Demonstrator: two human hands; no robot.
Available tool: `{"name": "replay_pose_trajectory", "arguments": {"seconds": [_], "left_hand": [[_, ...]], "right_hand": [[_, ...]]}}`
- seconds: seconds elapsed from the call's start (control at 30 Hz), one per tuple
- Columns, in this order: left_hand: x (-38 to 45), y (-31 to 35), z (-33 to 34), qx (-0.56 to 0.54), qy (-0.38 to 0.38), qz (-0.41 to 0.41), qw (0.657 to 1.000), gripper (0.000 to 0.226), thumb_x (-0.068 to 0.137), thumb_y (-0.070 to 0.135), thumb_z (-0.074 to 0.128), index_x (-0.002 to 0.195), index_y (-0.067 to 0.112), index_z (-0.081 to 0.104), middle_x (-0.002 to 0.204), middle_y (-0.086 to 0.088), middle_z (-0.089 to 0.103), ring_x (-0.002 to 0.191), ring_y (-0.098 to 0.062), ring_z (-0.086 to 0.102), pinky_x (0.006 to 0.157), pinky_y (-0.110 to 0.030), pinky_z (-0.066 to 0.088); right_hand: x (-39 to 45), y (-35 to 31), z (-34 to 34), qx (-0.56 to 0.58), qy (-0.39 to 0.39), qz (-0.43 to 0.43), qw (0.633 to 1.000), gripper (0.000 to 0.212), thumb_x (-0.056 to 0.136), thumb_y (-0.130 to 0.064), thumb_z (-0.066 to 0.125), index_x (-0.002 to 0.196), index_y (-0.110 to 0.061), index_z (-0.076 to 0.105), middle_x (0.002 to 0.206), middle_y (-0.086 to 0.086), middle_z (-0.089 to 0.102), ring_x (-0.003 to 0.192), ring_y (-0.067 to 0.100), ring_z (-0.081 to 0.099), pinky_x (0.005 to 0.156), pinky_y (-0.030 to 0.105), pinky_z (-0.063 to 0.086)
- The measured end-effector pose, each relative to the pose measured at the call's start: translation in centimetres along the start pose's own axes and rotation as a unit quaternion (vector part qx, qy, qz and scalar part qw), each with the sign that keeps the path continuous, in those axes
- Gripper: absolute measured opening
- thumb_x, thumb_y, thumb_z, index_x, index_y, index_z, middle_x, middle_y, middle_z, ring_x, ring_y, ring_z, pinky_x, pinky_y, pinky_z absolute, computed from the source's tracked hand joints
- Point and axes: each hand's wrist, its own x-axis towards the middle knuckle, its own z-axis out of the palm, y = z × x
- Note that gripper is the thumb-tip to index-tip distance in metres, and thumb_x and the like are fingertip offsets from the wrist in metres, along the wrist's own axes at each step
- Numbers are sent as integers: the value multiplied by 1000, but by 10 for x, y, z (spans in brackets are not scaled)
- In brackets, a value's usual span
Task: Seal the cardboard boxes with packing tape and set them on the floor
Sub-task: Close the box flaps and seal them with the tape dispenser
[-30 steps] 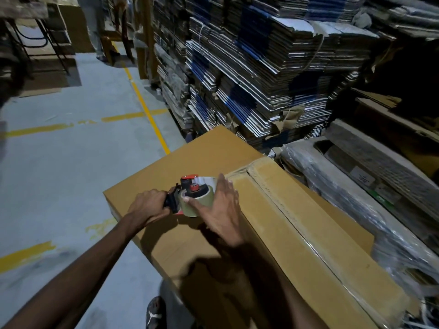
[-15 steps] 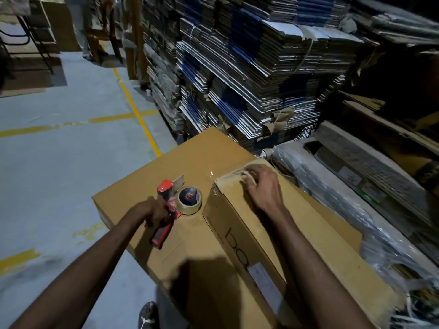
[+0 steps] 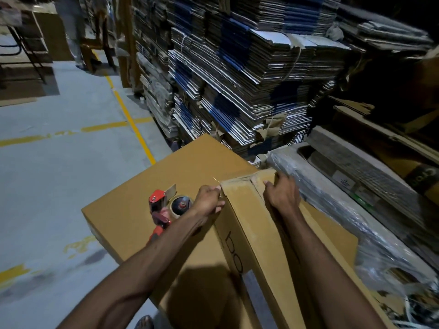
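Note:
A long narrow cardboard box (image 3: pixel 259 236) lies on top of a large flat cardboard box (image 3: pixel 142 205). Tape runs along the narrow box's far end. My left hand (image 3: pixel 207 201) grips the near-left corner of that far end. My right hand (image 3: pixel 281 194) grips the far-right corner, fingers curled over the edge. A red tape dispenser (image 3: pixel 164 210) with a roll of tan tape lies free on the large box, just left of my left hand.
Tall stacks of flattened cartons (image 3: pixel 237 74) rise behind the boxes. Plastic-wrapped bundles (image 3: pixel 344 210) lie to the right. Grey floor (image 3: pixel 59 181) with yellow lines spreads to the left. A person's legs (image 3: pixel 71 32) stand far back by a table. My foot (image 3: pixel 145 322) shows below.
My left hand let go of the tape dispenser, which now lies on the large box, and moved to the narrow box's corner. My right hand shifted to the far-right corner.

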Motion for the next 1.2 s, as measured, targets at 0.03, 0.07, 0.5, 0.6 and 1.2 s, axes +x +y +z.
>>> {"name": "replay_pose_trajectory", "arguments": {"seconds": [0.03, 0.07, 0.5, 0.6, 1.2], "left_hand": [[7, 3, 9, -25, 2, -12, 1000, 20, 110, 23, 46, 95, 16, 57, 94, -2, 54, 75, -14, 55, 62, -29, 44], [13, 7, 18, -39, 0, -25, 999, 20, 109, 26, 48, 100, 14, 61, 90, -3, 53, 73, -14, 50, 61, -30, 42], [47, 1, 56, -150, 74, -70, 983, 19, 96, 14, 73, 79, 9, 68, 61, -4, 51, 44, -12, 42, 42, -24, 32], [46, -8, 59, -112, 58, -35, 991, 37, 97, 30, 74, 121, 8, 57, 84, -8, 55, 61, -14, 52, 51, -27, 46], [62, 23, 80, 296, 131, 260, 910, 23, 105, 15, 54, 121, 5, 68, 117, -14, 67, 115, -32, 60, 84, -25, 37]], "right_hand": [[1, 4, -3, 0, 8, 27, 1000, 64, 97, -48, 65, 150, -18, 47, 151, 20, 46, 136, 42, 47, 110, 57, 43], [2, 9, -6, -3, 14, 49, 999, 64, 97, -49, 65, 149, -17, 47, 149, 21, 47, 134, 43, 48, 109, 58, 44], [13, 66, -3, 13, 32, 141, 989, 65, 94, -71, 55, 140, -24, 57, 141, 17, 59, 132, 42, 50, 106, 58, 40], [13, 66, 1, -10, 29, 136, 990, 69, 98, -70, 47, 148, -24, 49, 150, 18, 50, 139, 46, 43, 111, 61, 35], [31, 42, -14, -27, 37, 108, 993, 65, 99, -56, 60, 149, -17, 45, 149, 17, 46, 131, 42, 49, 105, 51, 44]]}}
